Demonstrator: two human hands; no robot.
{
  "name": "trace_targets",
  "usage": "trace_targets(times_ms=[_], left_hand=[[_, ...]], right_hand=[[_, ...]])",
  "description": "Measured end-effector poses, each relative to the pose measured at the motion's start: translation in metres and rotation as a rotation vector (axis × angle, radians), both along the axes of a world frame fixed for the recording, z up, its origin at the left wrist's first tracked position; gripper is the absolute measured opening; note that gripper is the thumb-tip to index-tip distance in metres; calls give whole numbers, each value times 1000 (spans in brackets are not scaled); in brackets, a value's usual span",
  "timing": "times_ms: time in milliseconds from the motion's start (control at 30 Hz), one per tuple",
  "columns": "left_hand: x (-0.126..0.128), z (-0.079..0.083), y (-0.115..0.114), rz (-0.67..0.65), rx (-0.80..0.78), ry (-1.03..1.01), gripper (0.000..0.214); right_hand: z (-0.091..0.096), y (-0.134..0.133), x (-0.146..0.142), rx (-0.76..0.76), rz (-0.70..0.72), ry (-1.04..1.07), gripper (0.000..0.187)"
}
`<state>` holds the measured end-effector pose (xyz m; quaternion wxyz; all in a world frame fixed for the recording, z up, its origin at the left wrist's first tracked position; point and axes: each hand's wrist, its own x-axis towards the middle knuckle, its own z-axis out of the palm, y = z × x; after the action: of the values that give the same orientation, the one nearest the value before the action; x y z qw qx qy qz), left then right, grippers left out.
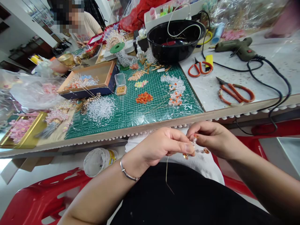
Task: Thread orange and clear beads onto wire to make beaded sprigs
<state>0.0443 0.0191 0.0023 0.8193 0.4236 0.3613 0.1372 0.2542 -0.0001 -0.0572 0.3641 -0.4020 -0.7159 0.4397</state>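
Note:
My left hand (pixel 161 145), with a silver bangle on its wrist, pinches a small beaded wire piece (pixel 194 142) of clear and orange beads. A thin wire (pixel 167 175) hangs down below that hand. My right hand (pixel 214 139) meets it from the right, its thumb and forefinger closed at the beads. Both hands are over my lap, just off the table's front edge. On the green cutting mat (pixel 126 118) in front of them lie a pile of orange beads (pixel 144 97), a heap of clear beads (pixel 99 109) and beaded wire sprays (pixel 175 90).
Right of the mat lie pliers (pixel 234 92), red-handled snips (pixel 199 68) and a glue gun (pixel 234 47) with its cord. A black basin (pixel 175 40) stands behind. An open box (pixel 93 78) sits at left. Another person (pixel 86 26) sits across the table.

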Motion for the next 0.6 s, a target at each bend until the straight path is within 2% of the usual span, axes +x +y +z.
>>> trace_targets(times_ms=[100,167,233,333,400,467,600], left_hand=[[0,2,1,-163,-10,59,12],[2,1,3,-233,-26,102,10],[2,-3,6,-250,-23,155,9],[-1,-8,11,-187,15,241,9],[-6,-10,14,-101,-2,239,13],[-11,-11,16,-15,-43,192,16],[-15,-10,14,30,-98,113,19]], right_hand=[[15,15,6,-109,154,-24,41],[31,18,7,-131,215,-56,33],[47,13,7,-110,234,-99,21],[61,-5,5,42,139,-237,19],[61,-17,6,109,21,-327,17],[55,-24,8,105,-48,-350,17],[45,-19,11,131,-12,-253,29]])
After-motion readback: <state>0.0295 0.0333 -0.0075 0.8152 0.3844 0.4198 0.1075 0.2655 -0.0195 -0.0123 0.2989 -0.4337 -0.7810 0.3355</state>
